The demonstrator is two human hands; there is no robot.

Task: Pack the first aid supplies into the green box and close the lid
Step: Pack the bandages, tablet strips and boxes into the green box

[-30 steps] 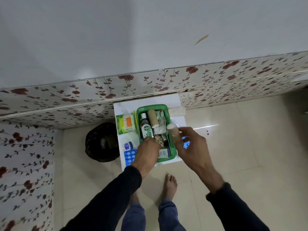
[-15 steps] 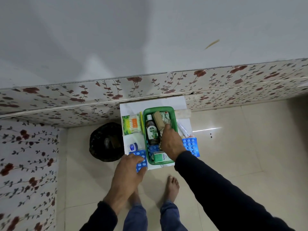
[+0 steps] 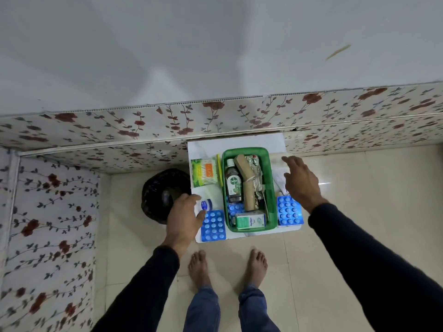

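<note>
The green box stands open on a small white table. Inside lie a Dettol bottle, a brown bandage roll, foil strips, a blue tablet strip and a small green-white carton. My left hand rests open at the table's left edge, touching a small blue-lidded jar and a blue blister pack. My right hand hovers open to the right of the box, above white items and another blue blister pack. A green cotton-bud packet lies left of the box.
A black bin bag sits on the floor left of the table. A floral-papered wall runs behind and along the left. My bare feet stand on beige tiles in front of the table.
My right hand has come out of the box and moved right, holding nothing. My left hand has shifted up from the blue blister pack toward the small jar.
</note>
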